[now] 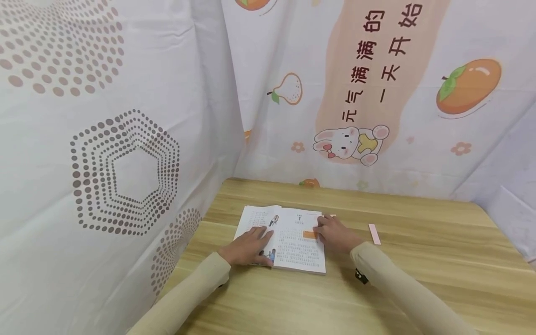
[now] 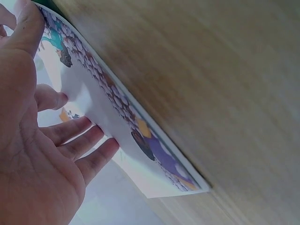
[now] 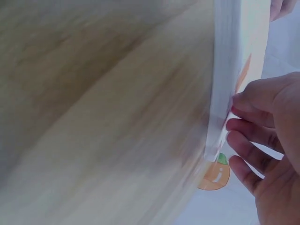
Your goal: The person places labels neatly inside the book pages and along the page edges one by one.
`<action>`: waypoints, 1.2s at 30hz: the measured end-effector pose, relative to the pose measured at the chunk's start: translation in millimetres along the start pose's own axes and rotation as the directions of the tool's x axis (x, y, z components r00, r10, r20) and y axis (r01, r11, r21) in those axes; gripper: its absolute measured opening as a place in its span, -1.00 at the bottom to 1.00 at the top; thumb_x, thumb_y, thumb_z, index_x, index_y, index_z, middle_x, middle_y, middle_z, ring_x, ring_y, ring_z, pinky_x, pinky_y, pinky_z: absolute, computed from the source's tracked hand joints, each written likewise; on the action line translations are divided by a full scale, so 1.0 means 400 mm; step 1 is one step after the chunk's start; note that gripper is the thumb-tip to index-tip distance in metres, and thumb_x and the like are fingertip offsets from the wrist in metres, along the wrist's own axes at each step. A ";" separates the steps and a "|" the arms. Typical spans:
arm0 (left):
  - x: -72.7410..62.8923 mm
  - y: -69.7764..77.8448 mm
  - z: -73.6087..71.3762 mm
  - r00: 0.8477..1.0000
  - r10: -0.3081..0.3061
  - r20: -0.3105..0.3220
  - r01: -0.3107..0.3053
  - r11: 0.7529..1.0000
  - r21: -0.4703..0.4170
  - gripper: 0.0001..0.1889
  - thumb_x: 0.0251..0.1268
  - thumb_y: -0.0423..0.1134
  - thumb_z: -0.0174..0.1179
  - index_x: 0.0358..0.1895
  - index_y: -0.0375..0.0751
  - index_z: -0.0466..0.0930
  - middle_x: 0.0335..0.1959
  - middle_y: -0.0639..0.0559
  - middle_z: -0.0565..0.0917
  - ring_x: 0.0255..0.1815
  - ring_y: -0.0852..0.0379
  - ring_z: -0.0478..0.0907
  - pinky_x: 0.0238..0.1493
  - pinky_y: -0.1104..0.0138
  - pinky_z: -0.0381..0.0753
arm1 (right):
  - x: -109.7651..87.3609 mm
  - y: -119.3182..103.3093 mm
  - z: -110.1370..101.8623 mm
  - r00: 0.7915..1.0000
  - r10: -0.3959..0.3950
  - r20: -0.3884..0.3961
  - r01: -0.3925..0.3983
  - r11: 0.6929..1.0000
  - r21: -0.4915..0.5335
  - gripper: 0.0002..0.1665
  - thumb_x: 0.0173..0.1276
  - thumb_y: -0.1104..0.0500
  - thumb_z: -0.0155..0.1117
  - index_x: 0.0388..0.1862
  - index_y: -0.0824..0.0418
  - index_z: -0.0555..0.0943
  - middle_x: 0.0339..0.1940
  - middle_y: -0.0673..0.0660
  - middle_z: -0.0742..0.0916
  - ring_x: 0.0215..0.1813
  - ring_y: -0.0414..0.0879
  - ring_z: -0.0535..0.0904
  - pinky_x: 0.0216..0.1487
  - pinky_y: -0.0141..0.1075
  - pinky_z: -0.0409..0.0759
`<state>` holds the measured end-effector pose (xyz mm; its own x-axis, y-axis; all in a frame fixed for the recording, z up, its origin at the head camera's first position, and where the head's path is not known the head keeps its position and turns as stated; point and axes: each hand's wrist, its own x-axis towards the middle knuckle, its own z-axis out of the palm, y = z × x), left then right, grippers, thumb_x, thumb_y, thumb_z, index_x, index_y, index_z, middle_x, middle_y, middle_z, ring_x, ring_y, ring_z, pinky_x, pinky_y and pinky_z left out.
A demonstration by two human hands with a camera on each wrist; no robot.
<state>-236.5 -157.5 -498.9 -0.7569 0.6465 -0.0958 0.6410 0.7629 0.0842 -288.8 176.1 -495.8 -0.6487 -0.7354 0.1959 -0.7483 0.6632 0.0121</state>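
While my left hand [image 1: 248,246] lies spread on the book [image 1: 282,237], open on the table [image 1: 259,307] in the head view, my right hand [image 1: 336,234] pinches a flat orange slip [image 1: 310,235] on the right page, hiding its end; its length runs crosswise, the spine [image 1: 279,221] away from me. From the left wrist, my hand hides part of the pages; from the right, the slip is a blurred streak.

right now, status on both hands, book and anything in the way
Left hand on left page; right hand at right edge by orange patch, grip unclear. Book open. Pink strip off to the right, seemingly not blocking.
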 end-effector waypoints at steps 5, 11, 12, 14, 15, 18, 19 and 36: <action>-0.003 0.005 -0.007 1.000 -0.002 0.007 0.002 1.000 -0.014 0.06 0.29 0.46 0.07 0.61 -0.31 0.14 0.55 -0.37 0.23 0.55 -0.24 0.20 0.51 -0.02 0.25 | -0.014 0.007 -0.002 1.000 0.001 -0.003 -0.001 1.000 0.021 -0.80 0.39 0.33 0.36 -0.05 0.24 0.80 -0.13 0.12 0.66 -0.07 0.03 0.50 -0.03 -0.06 0.55; -0.005 0.010 -0.014 1.000 -0.006 0.005 0.006 1.000 -0.004 0.06 0.29 0.45 0.08 0.61 -0.31 0.15 0.55 -0.37 0.24 0.55 -0.23 0.21 0.51 -0.01 0.26 | -0.035 0.021 -0.007 1.000 0.001 -0.031 0.000 0.999 0.033 -0.79 0.41 0.33 0.38 -0.02 0.21 0.80 -0.09 0.15 0.72 -0.05 0.04 0.53 -0.02 -0.06 0.55; -0.006 0.010 -0.015 1.000 -0.003 0.003 0.003 1.000 -0.004 0.06 0.29 0.45 0.08 0.60 -0.31 0.16 0.54 -0.37 0.25 0.54 -0.24 0.21 0.50 -0.01 0.26 | -0.040 0.023 -0.009 0.999 0.000 -0.038 0.002 0.999 0.042 -0.80 0.41 0.33 0.38 -0.03 0.21 0.80 -0.07 0.16 0.72 -0.04 0.04 0.54 -0.01 -0.06 0.56; -0.006 0.010 -0.015 1.000 0.004 -0.001 -0.004 1.000 -0.004 0.06 0.29 0.45 0.09 0.60 -0.33 0.17 0.54 -0.38 0.25 0.54 -0.24 0.22 0.49 -0.02 0.28 | -0.049 0.028 -0.013 0.998 -0.011 -0.059 0.014 0.998 0.059 -0.82 0.40 0.33 0.39 -0.06 0.23 0.80 -0.06 0.18 0.74 -0.03 0.05 0.55 -0.01 -0.04 0.58; -0.006 0.010 -0.014 1.000 0.007 -0.002 -0.007 1.000 0.001 0.06 0.29 0.45 0.09 0.60 -0.33 0.17 0.53 -0.38 0.26 0.53 -0.24 0.23 0.49 -0.02 0.28 | -0.053 0.031 -0.015 0.997 -0.016 -0.070 0.020 0.998 0.066 -0.83 0.39 0.32 0.40 -0.07 0.24 0.80 -0.06 0.18 0.75 -0.04 0.05 0.56 -0.01 -0.05 0.58; -0.007 0.007 -0.010 1.000 0.010 -0.005 -0.010 1.000 0.002 0.06 0.29 0.46 0.07 0.60 -0.33 0.17 0.53 -0.37 0.26 0.53 -0.24 0.23 0.49 -0.02 0.29 | -0.066 0.041 -0.017 0.993 -0.034 -0.111 0.042 0.996 0.073 -0.86 0.36 0.33 0.43 -0.13 0.24 0.81 -0.10 0.17 0.76 -0.08 0.03 0.57 -0.04 -0.06 0.61; -0.006 0.006 -0.008 1.000 0.011 -0.005 -0.011 1.000 0.003 0.06 0.30 0.46 0.06 0.60 -0.32 0.16 0.54 -0.37 0.25 0.54 -0.24 0.23 0.49 -0.01 0.28 | -0.070 0.046 -0.016 0.992 -0.038 -0.122 0.047 0.997 0.069 -0.87 0.35 0.33 0.44 -0.14 0.24 0.81 -0.12 0.16 0.77 -0.09 0.02 0.57 -0.05 -0.06 0.61; -0.003 0.000 0.005 1.000 0.018 -0.017 -0.018 1.000 0.019 0.06 0.30 0.47 0.04 0.61 -0.31 0.15 0.53 -0.38 0.26 0.54 -0.25 0.23 0.49 -0.02 0.28 | -0.145 0.106 -0.025 0.976 -0.042 -0.213 0.048 0.999 0.026 -0.85 0.19 0.34 0.58 -0.25 0.20 0.81 -0.28 0.05 0.77 -0.17 0.01 0.65 -0.07 0.00 0.66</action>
<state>-235.2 -158.4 -500.9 -0.7471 0.6602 -0.0778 0.6567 0.7511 0.0670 -281.5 248.3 -496.8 -0.5725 -0.7161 0.3993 -0.7820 0.6232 -0.0035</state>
